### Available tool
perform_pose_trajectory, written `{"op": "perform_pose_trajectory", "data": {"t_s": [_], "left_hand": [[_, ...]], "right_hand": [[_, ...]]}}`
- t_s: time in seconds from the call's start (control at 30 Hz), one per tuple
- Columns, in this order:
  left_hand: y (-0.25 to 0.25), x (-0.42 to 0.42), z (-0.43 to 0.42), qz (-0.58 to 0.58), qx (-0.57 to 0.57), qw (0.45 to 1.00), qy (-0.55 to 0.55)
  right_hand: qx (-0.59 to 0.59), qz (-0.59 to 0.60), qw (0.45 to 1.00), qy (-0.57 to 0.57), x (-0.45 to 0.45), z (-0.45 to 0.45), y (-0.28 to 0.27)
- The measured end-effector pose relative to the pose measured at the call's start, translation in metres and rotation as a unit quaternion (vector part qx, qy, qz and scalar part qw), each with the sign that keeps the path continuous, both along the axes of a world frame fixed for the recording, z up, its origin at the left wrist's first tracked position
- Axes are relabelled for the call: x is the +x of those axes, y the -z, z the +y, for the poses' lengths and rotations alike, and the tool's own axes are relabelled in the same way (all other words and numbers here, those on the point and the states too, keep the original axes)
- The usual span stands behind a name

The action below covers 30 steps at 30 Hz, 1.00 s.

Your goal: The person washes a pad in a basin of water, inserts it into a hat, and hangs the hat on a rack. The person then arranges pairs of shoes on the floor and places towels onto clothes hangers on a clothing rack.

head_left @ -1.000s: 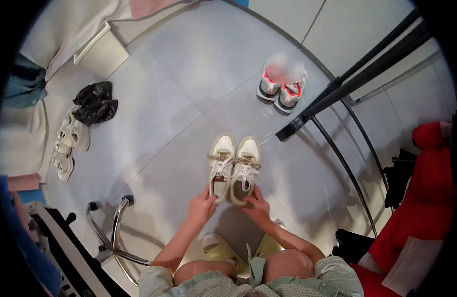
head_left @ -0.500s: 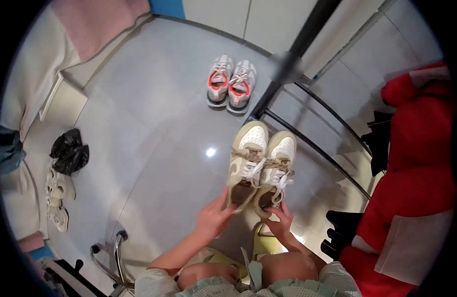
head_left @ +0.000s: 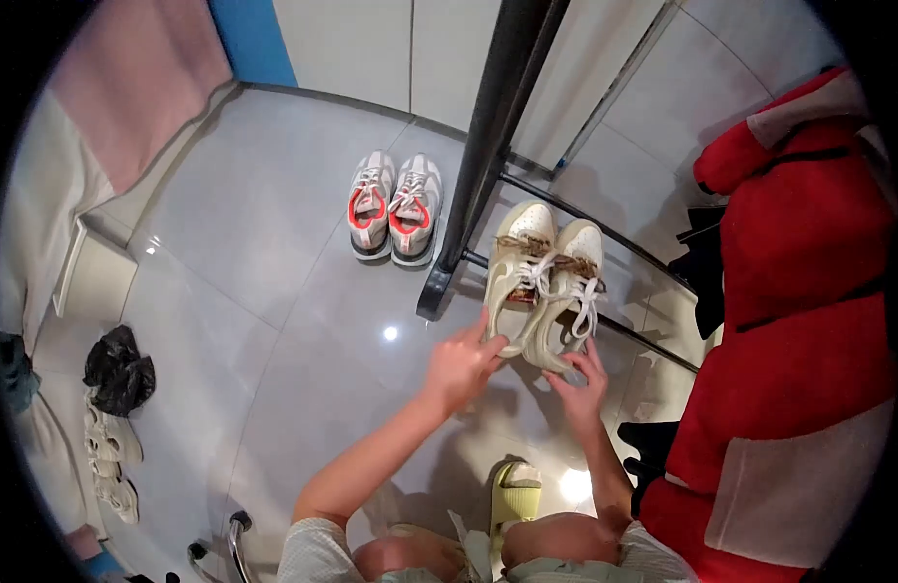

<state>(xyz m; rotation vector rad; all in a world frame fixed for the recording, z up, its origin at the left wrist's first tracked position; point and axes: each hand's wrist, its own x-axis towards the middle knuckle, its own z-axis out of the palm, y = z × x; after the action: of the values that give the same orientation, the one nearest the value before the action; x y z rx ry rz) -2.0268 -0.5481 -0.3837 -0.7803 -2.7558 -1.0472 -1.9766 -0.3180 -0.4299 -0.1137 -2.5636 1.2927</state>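
Note:
A pair of cream and white sneakers [head_left: 510,284] with white laces is held side by side, toes pointing away from me. My left hand [head_left: 463,365] is closed on the heel of the left sneaker. My right hand [head_left: 582,382] pinches the heel of the other sneaker [head_left: 577,243]. They hang in front of the lower bar of a black metal rack [head_left: 466,209]. Left of the rack's foot, a grey pair of sneakers [head_left: 410,209] with orange-red linings stands on the floor.
On the right hang red garments [head_left: 789,253] and dark items. A black plastic bag [head_left: 120,369] lies at the left near white shoes [head_left: 112,437] and a white bin [head_left: 96,275]. Chrome chair legs [head_left: 237,544] show lower left. A yellow-green slipper [head_left: 515,494] is below my hands.
My hands have carried the cream sneakers forward and right, towards the rack's lower bars. The view has shifted, so the grey sneakers appear lower and farther left.

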Motion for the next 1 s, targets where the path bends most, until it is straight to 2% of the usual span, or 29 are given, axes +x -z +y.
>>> {"op": "perform_pose_trajectory", "data": {"t_s": [0.3, 0.7, 0.8, 0.9, 1.0], "left_hand": [[0.021, -0.086, 0.013, 0.026, -0.012, 0.999, -0.039], [0.062, -0.133, 0.024, 0.015, 0.018, 1.0, -0.007], [0.061, -0.134, 0.03, -0.03, -0.016, 0.999, -0.014], [0.064, -0.13, 0.036, -0.003, -0.022, 0.998, -0.052], [0.059, -0.118, 0.039, -0.034, 0.046, 0.994, -0.098]], "right_hand": [[-0.054, 0.006, 0.999, -0.006, -0.097, 0.001, 0.02], [-0.145, 0.041, 0.988, 0.041, -0.125, 0.002, 0.055], [-0.073, 0.027, 0.996, 0.05, -0.123, 0.0, 0.053], [-0.061, 0.031, 0.997, 0.048, -0.123, -0.002, 0.051], [-0.066, 0.037, 0.997, 0.026, -0.121, -0.005, 0.049]]}}
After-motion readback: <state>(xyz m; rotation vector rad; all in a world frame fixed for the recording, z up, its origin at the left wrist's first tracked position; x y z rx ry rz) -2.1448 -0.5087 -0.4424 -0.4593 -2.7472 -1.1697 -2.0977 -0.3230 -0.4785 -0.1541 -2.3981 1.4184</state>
